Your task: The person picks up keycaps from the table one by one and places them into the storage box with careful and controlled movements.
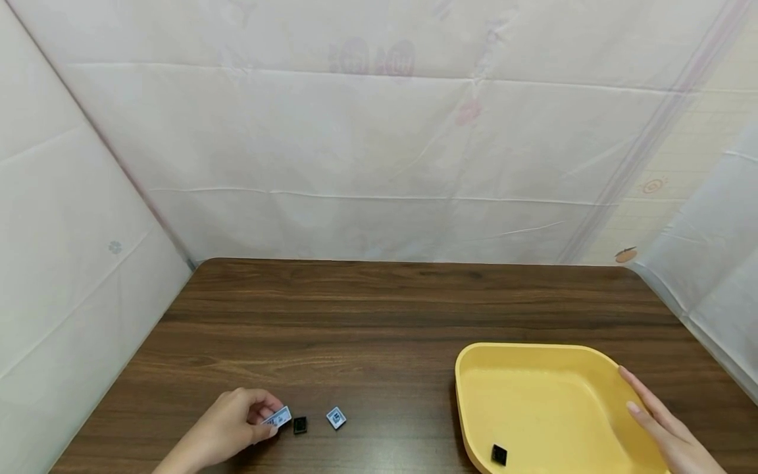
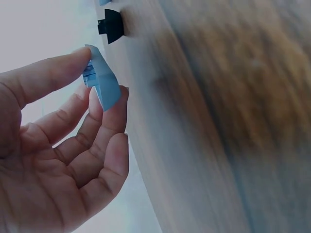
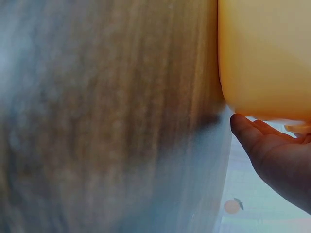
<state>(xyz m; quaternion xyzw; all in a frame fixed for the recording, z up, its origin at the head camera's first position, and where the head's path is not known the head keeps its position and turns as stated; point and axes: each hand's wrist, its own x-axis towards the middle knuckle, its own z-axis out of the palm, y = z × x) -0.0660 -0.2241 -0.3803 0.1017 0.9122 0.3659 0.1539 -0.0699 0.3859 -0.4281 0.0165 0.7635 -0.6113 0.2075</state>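
A long pale-blue keycap (image 1: 278,417) is pinched between the thumb and fingers of my left hand (image 1: 233,421), just above the table. The left wrist view shows the stem side of this keycap (image 2: 101,80) facing the palm. Close to the fingertips, a black keycap (image 1: 300,425) sits on the table, and a square blue-and-white keycap (image 1: 336,418) lies farther right. My right hand (image 1: 669,428) holds the right rim of a yellow tray (image 1: 464,401), fingers along the outside and thumb over the edge. Another black keycap (image 1: 499,455) lies inside the tray, near its front left.
The dark wood-grain table (image 1: 367,316) runs back to a pale printed cloth (image 1: 331,145) hanging behind it. Similar cloth stands along the left and right sides.
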